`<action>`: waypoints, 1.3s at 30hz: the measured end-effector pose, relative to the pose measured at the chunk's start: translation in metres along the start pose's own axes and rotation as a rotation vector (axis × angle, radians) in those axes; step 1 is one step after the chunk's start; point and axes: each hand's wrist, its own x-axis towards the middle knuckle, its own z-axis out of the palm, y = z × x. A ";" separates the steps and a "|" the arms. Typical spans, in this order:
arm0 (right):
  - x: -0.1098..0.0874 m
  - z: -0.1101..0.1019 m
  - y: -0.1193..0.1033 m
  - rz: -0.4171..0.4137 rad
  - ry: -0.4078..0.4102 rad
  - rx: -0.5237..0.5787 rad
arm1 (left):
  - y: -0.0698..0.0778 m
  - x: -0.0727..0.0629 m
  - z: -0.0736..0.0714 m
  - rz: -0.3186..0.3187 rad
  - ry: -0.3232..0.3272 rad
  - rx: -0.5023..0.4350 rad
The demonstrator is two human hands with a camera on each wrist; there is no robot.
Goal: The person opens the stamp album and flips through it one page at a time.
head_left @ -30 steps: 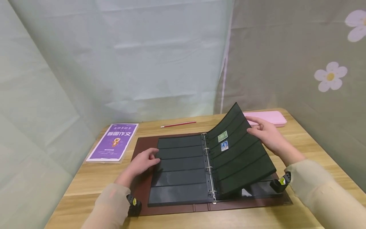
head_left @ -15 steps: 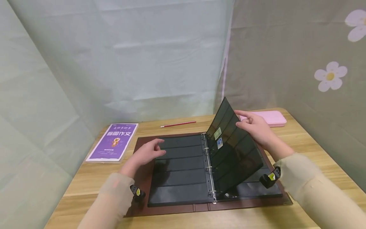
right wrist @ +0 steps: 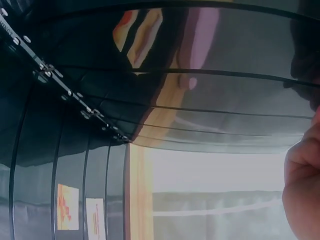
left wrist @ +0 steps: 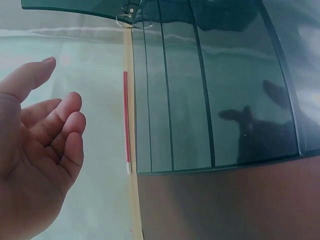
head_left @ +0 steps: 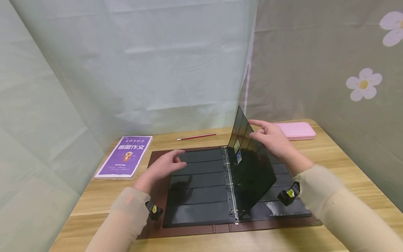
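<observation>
Black page (head_left: 252, 168) raised in the open binder (head_left: 189, 231)

Right hand (head_left: 273, 139): pinches page's outer edge toward its far corner; finger contact partly hidden. Page stands steeply from ring spine (head_left: 231, 187), two stamps (head_left: 239, 157) on its left face. Left hand (head_left: 166, 164): fingers loosely curled, thumb apart, holding nothing, above the left sheet (head_left: 201, 182). Pink case (head_left: 297, 130): far right.

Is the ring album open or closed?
Open: its brown cover lies spread on the table, the metal rings show, and one black page stands raised, the right hand at its edge.
</observation>
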 end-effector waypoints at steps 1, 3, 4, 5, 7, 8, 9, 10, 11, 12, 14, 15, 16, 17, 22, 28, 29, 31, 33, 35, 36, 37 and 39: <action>0.001 0.001 -0.001 0.002 0.000 0.005 | 0.000 0.000 0.000 0.000 -0.002 -0.005; 0.001 0.003 -0.002 0.007 -0.002 0.018 | 0.001 0.001 0.000 0.002 -0.004 -0.011; 0.002 0.004 -0.003 0.009 -0.003 0.021 | 0.002 0.001 0.000 0.003 -0.004 -0.013; 0.002 0.004 -0.004 0.012 -0.003 0.023 | 0.002 0.001 0.000 0.004 -0.003 -0.015; 0.003 0.006 -0.005 0.018 -0.004 0.028 | 0.003 0.001 0.000 0.005 -0.002 -0.017; 0.003 0.006 -0.006 0.022 -0.005 0.032 | 0.003 0.001 0.000 0.006 -0.001 -0.017; 0.003 0.007 -0.007 0.025 -0.006 0.031 | 0.004 0.001 0.000 0.007 -0.001 -0.017; 0.003 0.007 -0.008 0.028 -0.008 0.033 | 0.004 0.001 0.001 0.006 0.000 -0.018; 0.003 0.007 -0.008 0.029 -0.007 0.035 | 0.004 0.002 0.000 0.007 0.000 -0.017; 0.004 0.007 -0.009 0.029 -0.007 0.032 | 0.004 0.002 0.000 0.007 0.001 -0.016; 0.004 0.008 -0.011 0.027 -0.005 0.026 | 0.004 0.002 0.000 0.005 0.001 -0.013; 0.004 0.008 -0.011 0.026 -0.004 0.024 | 0.004 0.002 0.000 0.003 0.000 -0.011; 0.004 0.008 -0.012 0.024 -0.004 0.021 | 0.004 0.002 0.000 0.002 -0.001 -0.008; 0.004 0.007 -0.013 0.023 -0.004 0.018 | 0.004 0.002 0.000 0.002 -0.004 -0.005; 0.004 0.008 -0.017 0.025 -0.012 0.005 | 0.005 0.003 -0.001 0.001 -0.007 -0.002; 0.005 0.009 -0.024 0.035 -0.013 0.004 | 0.007 0.005 -0.002 0.006 -0.001 -0.017; 0.005 0.009 -0.025 0.036 -0.013 0.005 | 0.007 0.006 -0.002 0.004 -0.001 -0.018; 0.005 0.009 -0.027 0.035 -0.013 0.009 | 0.008 0.006 -0.003 0.004 -0.002 -0.025; 0.005 0.010 -0.029 0.037 -0.016 0.019 | 0.009 0.007 -0.003 0.006 -0.003 -0.029; 0.006 0.010 -0.030 0.040 -0.020 0.031 | 0.011 0.007 -0.003 0.009 -0.003 -0.031; 0.006 0.011 -0.031 0.041 -0.023 0.035 | 0.012 0.008 -0.004 0.011 -0.005 -0.034; 0.006 0.012 -0.031 0.042 -0.026 0.039 | 0.013 0.008 -0.004 0.012 -0.007 -0.035; 0.007 0.013 -0.032 0.044 -0.030 0.042 | 0.017 0.009 -0.006 0.014 -0.013 -0.034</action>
